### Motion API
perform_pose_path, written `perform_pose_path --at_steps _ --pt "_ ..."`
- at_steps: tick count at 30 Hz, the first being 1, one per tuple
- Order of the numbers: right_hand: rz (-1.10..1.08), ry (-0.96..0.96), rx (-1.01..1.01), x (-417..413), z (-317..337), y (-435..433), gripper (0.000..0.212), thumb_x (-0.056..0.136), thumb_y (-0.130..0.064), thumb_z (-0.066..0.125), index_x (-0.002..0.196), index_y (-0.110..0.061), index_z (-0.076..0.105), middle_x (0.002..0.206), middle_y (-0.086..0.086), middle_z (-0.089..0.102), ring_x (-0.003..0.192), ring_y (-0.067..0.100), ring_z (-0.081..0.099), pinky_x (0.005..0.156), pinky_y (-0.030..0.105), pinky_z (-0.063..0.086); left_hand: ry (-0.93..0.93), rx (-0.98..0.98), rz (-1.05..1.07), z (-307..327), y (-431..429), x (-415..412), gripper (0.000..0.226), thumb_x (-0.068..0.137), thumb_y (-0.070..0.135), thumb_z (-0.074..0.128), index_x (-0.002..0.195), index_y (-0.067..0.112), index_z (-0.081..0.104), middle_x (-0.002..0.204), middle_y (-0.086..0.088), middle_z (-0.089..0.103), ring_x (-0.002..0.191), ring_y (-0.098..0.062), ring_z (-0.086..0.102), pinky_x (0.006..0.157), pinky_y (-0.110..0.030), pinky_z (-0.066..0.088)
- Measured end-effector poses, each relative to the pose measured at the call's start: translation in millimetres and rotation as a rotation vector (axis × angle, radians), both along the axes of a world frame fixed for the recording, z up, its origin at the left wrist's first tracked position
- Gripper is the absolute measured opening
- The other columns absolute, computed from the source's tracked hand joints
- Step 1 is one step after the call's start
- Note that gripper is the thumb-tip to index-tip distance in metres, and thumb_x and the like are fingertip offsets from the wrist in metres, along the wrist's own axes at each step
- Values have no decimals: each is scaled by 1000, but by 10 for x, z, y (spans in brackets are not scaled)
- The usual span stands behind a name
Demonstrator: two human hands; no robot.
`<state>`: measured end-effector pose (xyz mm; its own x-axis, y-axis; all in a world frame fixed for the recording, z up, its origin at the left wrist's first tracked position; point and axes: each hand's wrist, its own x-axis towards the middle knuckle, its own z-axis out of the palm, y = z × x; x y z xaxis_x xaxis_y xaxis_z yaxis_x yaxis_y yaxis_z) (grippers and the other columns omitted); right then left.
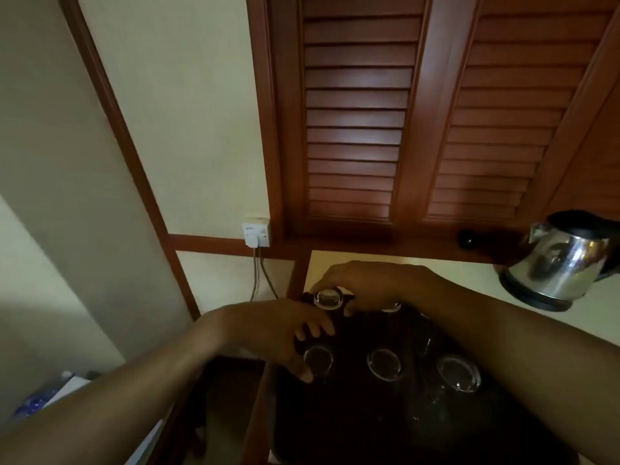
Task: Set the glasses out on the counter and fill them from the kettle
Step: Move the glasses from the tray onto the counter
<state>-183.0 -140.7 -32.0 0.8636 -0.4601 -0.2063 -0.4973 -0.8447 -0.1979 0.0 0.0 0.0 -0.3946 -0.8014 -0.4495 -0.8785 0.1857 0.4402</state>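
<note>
Glasses (385, 364) stand on a dark tray (369, 424) at the left end of the pale counter (476, 271): we see three in the near row and at least two behind. Our right hand (365, 286) curls fingers and thumb round the far-left glass (327, 298), gripping its top. Our left hand (285, 337) hangs over the near-left glass (317, 360), thumb tip at its rim; whether it holds it we cannot tell. A steel kettle (563, 263) sits on the counter well to the right. A wall socket (256, 234) sits left of the louvred doors (355, 129).
</note>
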Motion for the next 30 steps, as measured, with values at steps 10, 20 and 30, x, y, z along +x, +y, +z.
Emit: perform_pose_path --at_steps 10,20,30 --pt "-46 125 31 208 -141 -1 67 81 -14 80 135 -33 47 133 2 51 118 27 49 88 38 48 -129 -8 -121 -74 -17 -229 54 95 11 75 145 5 56 143 -16 61 132 -32 59 108 -40 47" --pt "-111 -49 -3 68 -150 -31 63 76 -26 83 130 -32 51 129 -1 56 113 20 52 84 35 51 20 -74 -137 -411 -56 -9 53 90 25 80 137 32 57 138 8 59 124 -12 60 97 -24 53" --pt "-453 -610 10 -896 451 198 52 73 -33 87 115 -27 56 111 -15 61 99 -1 59 75 19 50 286 -341 330 -309 -52 147 42 79 34 89 108 47 61 112 21 66 103 5 65 86 -20 57"
